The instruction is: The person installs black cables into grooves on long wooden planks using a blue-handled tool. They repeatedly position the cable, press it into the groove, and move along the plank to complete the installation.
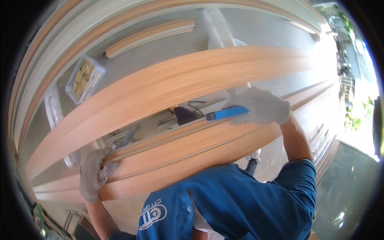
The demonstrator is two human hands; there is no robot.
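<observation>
Two long wood-coloured mouldings span the view, bowed by the lens. The near wooden moulding (168,162) lies across my front and the far wooden moulding (176,86) runs beyond it. My left hand (94,172), in a pale work glove, closes round the near moulding's edge toward its left end. My gloved right hand (262,106) is above the right part of this moulding, slightly blurred. It grips a slim blue utility knife (227,113), whose dark end points left. Whether a blade is out cannot be made out.
In the gap between the mouldings lie a dark cloth-like item (187,115) and a thin black cord (196,107). A clear plastic bin (69,86) with tan pieces stands at far left. Several strips (150,38) lie on the floor beyond, near plastic-wrapped supports (218,28).
</observation>
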